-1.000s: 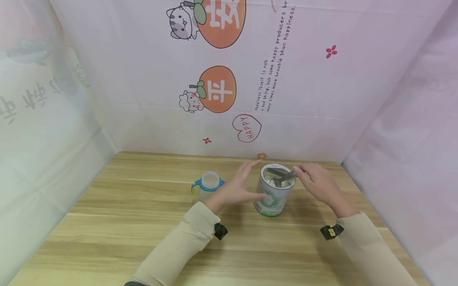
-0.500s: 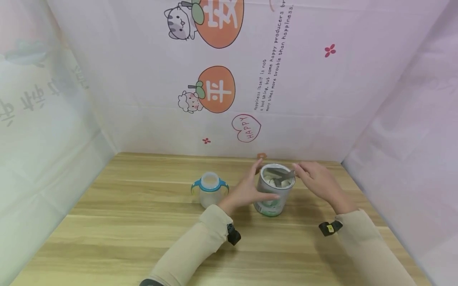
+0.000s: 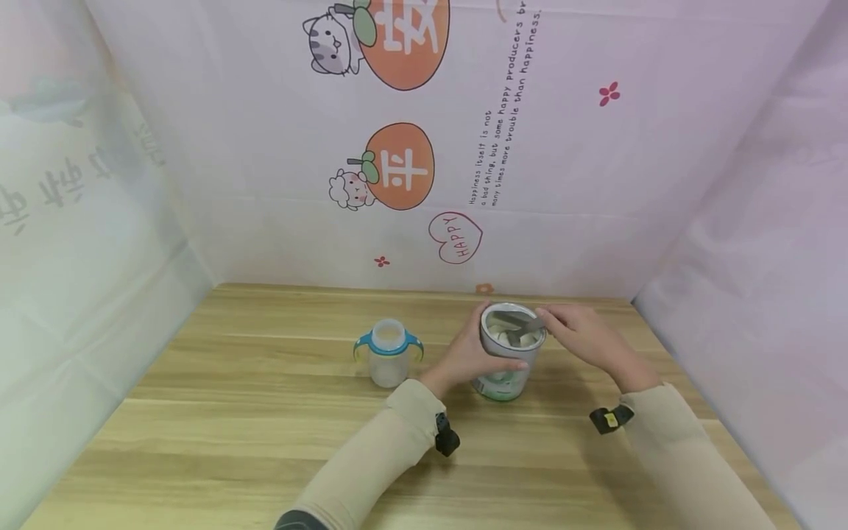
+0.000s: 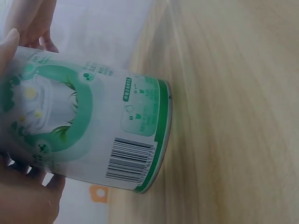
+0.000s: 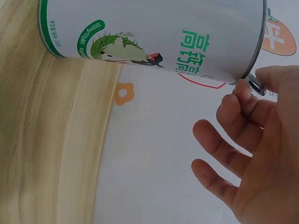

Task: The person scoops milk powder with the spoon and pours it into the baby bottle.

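A white and green milk powder can (image 3: 506,372) stands upright on the wooden table, its top off and pale contents showing inside. My left hand (image 3: 467,355) wraps round its left side, thumb across the front. In the left wrist view, the fingers (image 4: 32,196) and thumb hold the can's wall (image 4: 107,93) on opposite sides. At the right rim, my right hand (image 3: 586,335) pinches the grey handle of a spoon (image 3: 532,326) that slants into the can. The handle's holed end (image 5: 254,85) shows between thumb and forefinger in the right wrist view, with the other fingers loosely bent.
A clear cup with blue handles (image 3: 389,361) stands left of the can. The wooden table (image 3: 252,427) meets a printed cloth backdrop (image 3: 563,243) behind the can, with cloth walls at both sides.
My left hand has moved right from beside the can and closed round it, uncovering the handled cup. The right hand stays at the rim, pinching the spoon handle with little movement.
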